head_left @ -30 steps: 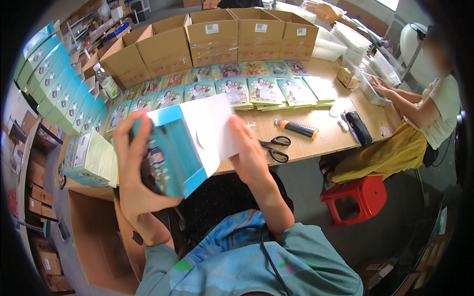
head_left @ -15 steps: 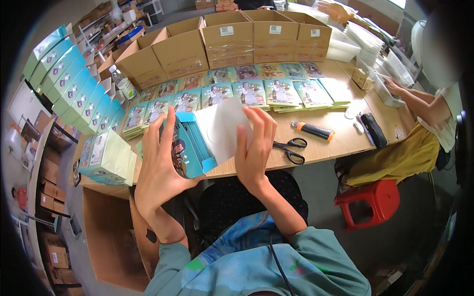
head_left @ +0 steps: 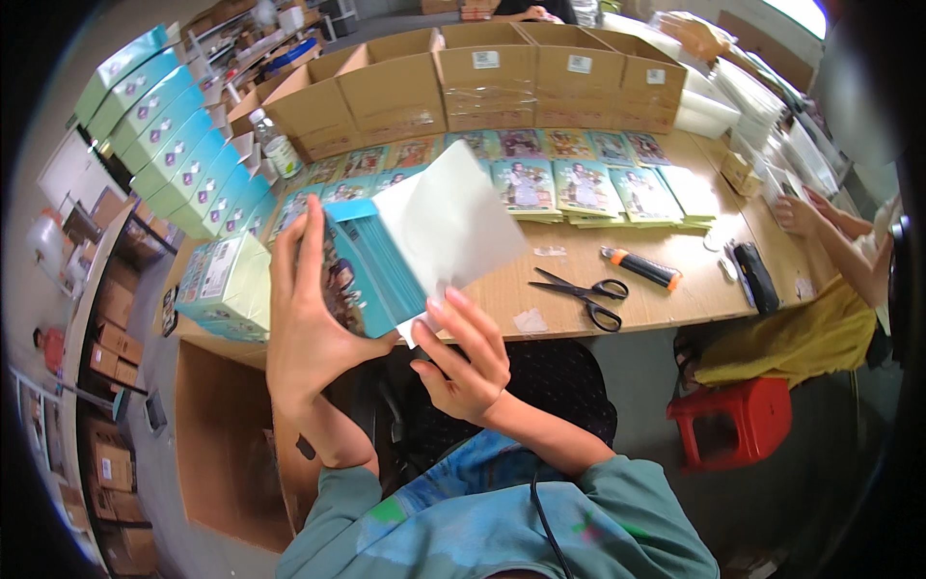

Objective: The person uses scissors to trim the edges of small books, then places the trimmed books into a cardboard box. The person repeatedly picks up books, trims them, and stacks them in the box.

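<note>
My left hand [head_left: 306,333] grips a teal box [head_left: 352,280] from its left side, thumb along the bottom, fingers up its edge. The box stands open and tilted, showing tightly packed teal contents, and its white lid [head_left: 449,212] sticks up to the right. My right hand [head_left: 468,367] is at the box's lower right end, curved fingertips touching a small white flap [head_left: 417,330], thumb apart. Beyond lie stacks of illustrated packs [head_left: 521,188]. Black scissors [head_left: 603,314] and an orange-and-black cutter [head_left: 640,267] lie to the right.
Open cartons [head_left: 482,82] line the table's back. Teal boxes [head_left: 145,135] are stacked left, near a bottle [head_left: 280,150] and a wrapped bundle [head_left: 222,289]. A large carton [head_left: 217,444] stands below left. A co-worker's hands [head_left: 801,214] are at the right, above a red stool [head_left: 748,415].
My right hand has dropped from the upper right of the white lid to the box's lower end, where a small white flap now sticks out. The lid leans farther open to the right.
</note>
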`<state>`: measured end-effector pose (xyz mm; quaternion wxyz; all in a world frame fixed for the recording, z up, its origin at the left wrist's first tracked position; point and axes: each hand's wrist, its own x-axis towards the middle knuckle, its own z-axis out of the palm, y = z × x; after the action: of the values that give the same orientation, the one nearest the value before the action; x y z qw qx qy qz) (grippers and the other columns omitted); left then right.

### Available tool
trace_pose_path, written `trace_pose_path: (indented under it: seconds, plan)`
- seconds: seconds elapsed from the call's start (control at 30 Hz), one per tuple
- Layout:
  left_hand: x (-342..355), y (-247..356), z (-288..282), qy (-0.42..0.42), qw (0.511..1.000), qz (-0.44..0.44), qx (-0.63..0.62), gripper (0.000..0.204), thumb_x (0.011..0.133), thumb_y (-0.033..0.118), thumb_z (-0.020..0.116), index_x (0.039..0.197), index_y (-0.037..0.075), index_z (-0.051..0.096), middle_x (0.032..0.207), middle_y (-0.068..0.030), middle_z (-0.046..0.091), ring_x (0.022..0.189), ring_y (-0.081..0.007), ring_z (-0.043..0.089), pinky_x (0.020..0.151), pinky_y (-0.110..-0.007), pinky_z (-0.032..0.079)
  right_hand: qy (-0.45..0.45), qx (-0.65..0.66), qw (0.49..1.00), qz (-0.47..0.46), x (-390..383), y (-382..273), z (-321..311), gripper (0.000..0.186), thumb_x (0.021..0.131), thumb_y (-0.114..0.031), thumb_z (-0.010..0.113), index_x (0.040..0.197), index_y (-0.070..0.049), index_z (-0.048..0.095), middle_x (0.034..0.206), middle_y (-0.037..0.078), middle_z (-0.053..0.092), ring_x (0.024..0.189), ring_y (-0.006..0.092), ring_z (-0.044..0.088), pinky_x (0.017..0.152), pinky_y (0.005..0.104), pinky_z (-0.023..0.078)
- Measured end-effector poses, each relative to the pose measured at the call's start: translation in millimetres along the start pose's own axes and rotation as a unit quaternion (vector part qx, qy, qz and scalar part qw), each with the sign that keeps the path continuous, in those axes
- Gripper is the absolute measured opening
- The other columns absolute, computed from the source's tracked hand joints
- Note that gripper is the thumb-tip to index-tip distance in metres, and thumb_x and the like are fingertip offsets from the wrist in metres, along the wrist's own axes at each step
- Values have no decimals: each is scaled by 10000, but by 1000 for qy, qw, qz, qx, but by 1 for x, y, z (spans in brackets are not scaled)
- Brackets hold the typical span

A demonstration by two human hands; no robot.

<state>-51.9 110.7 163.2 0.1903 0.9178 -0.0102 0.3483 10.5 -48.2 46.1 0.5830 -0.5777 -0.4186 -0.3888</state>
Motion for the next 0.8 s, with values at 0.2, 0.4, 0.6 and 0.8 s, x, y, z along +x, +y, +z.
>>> trace_pose_path:
  seconds: [0.2, 0.4, 0.6, 0.8]
  plan:
    - [6, -6, 21, 20, 999, -14, -23, 1360, 503, 188, 977, 1653, 36, 266, 1491, -208, 412, 1368, -424, 455, 1126, -486, 426, -33, -67, 997, -12, 9, 10, -2, 248, 983, -176, 707, 1107, 20, 796, 1322, 194, 700, 1293, 419, 629, 1132, 528, 468]
    - [-1, -6, 10, -96, 994, 34, 28, 1309, 525, 159, 954, 1644, 33, 288, 1498, -193, 410, 1380, -434, 442, 1130, -488, 422, -169, 80, 978, 93, 90, 12, -32, 335, 977, -103, 666, 1290, 15, 670, 1266, 214, 677, 1193, 427, 634, 1043, 469, 515]
    - [-14, 16, -11, -152, 988, 4, -39, 1270, 516, 190, 945, 1613, -7, 336, 1543, -196, 387, 1387, -439, 430, 1148, -496, 402, -239, 111, 960, 95, 99, 39, -19, 321, 972, -132, 688, 1273, -22, 664, 1177, 190, 699, 1111, 391, 647, 957, 463, 513]
    - [-30, 28, -29, -194, 979, 61, 17, 1256, 503, 191, 937, 1595, -26, 357, 1516, -232, 394, 1390, -477, 403, 1146, -548, 375, -259, 167, 929, 205, 86, 42, -24, 168, 992, -121, 684, 1117, -37, 759, 971, 143, 736, 903, 324, 695, 824, 374, 535]
